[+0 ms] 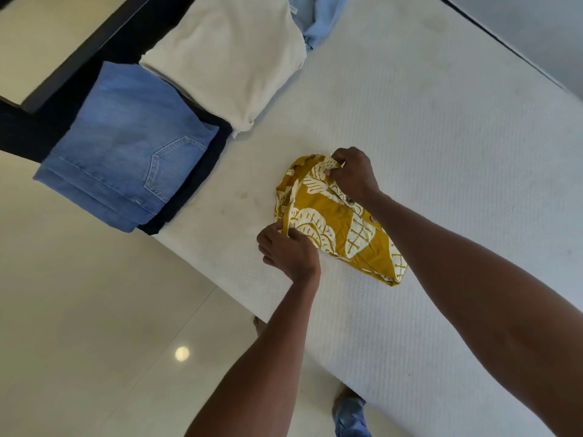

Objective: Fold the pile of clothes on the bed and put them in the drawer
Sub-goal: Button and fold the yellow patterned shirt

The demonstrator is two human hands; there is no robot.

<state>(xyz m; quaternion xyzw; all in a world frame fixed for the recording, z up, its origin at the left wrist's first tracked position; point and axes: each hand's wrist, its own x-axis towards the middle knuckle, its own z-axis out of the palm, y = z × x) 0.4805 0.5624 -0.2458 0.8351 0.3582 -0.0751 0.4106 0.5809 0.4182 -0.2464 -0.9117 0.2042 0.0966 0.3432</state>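
Note:
A mustard-yellow garment with a white leaf print (pixel 331 222) lies partly folded on the white mattress (pixel 441 137). My left hand (pixel 288 252) pinches its near-left edge. My right hand (pixel 353 176) grips its far corner, bunching the fabric. Folded blue jeans (pixel 126 159) rest on a dark folded garment (pixel 195 187) at the mattress's left corner. Beside them sits a folded cream knit top (pixel 233 58). A light blue garment (pixel 318 17) lies beyond it at the top of the view.
A dark bed frame (pixel 79 58) runs along the upper left. Glossy cream floor tiles (pixel 94 310) lie left of the bed. My feet (pixel 350 411) stand at the mattress's near edge. A grey wall (pixel 536 33) borders the far right.

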